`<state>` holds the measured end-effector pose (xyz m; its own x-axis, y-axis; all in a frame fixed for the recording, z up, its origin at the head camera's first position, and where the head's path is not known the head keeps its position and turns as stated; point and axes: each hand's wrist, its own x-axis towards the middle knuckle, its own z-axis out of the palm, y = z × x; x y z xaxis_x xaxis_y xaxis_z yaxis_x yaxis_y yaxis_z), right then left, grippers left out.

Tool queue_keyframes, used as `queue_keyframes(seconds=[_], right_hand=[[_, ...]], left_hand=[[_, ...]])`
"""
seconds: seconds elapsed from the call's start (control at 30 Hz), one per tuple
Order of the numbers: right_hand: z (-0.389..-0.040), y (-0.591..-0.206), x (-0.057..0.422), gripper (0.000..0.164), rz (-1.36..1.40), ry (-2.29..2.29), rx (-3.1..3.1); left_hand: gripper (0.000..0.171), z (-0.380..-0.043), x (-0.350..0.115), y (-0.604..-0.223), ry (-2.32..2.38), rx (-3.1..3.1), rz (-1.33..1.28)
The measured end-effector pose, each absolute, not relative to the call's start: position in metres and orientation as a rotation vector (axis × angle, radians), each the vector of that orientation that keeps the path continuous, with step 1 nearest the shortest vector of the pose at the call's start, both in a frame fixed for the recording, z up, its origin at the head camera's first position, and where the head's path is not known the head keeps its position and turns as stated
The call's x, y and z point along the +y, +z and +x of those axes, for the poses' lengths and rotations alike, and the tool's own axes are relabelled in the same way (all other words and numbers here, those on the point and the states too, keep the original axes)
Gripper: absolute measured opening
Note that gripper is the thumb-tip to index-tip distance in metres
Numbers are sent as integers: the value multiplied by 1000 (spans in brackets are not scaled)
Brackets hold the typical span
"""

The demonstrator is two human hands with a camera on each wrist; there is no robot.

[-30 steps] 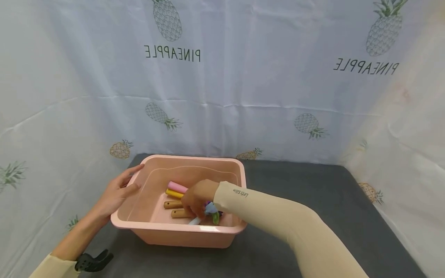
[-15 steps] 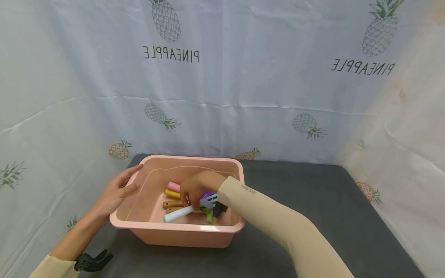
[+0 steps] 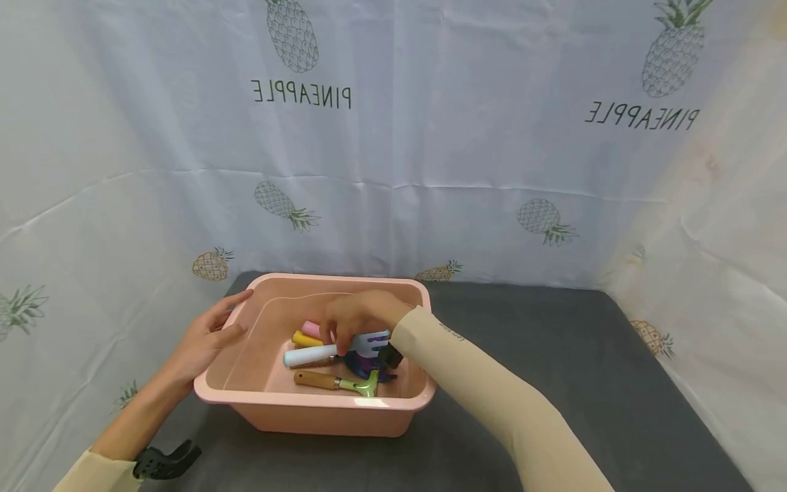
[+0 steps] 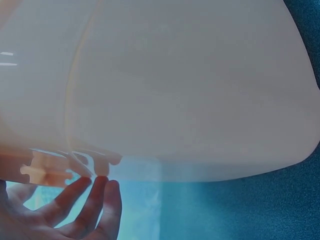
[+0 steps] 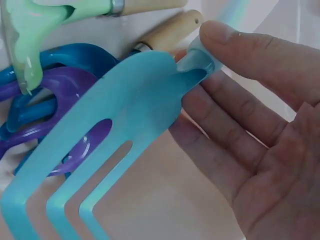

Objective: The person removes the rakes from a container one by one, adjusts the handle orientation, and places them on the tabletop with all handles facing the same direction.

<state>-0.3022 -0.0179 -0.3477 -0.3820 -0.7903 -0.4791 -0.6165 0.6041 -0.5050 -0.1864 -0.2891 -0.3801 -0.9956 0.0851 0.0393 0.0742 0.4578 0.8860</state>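
Observation:
My left hand (image 3: pixel 212 338) grips the left rim of a pink plastic basin (image 3: pixel 320 413), its thumb over the inner side; the left wrist view shows its fingertips at the rim. Inside the basin, my right hand (image 3: pixel 356 318) pinches a light blue hand rake (image 3: pixel 310 355) near where the handle meets the head. Its bent prongs (image 5: pixel 65 200) point right in the head view. Beneath it lie a purple tool head (image 5: pixel 75 85), a dark blue pronged one (image 5: pixel 85 52), and a green-headed tool (image 3: pixel 363 386) with a wooden handle.
Yellow (image 3: pixel 305 339) and pink (image 3: pixel 312 329) handles lie behind the rake in the basin. The basin stands at the left of a dark grey table (image 3: pixel 522 355). A pineapple-print curtain (image 3: pixel 393 137) hangs behind and at both sides.
The right hand has raised the light blue hand rake out from among the tools and moved it backward. The green-headed tool now shows fully near the front wall. The left hand stays put.

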Motion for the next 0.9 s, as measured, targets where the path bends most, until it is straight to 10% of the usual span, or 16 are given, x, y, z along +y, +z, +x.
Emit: queue_keyframes(seconds=[0.9], right_hand=[[-303,-299,-4,35,-1438,-361,2300]], left_hand=[[65,-185,-289,-381,1616,2668,130]])
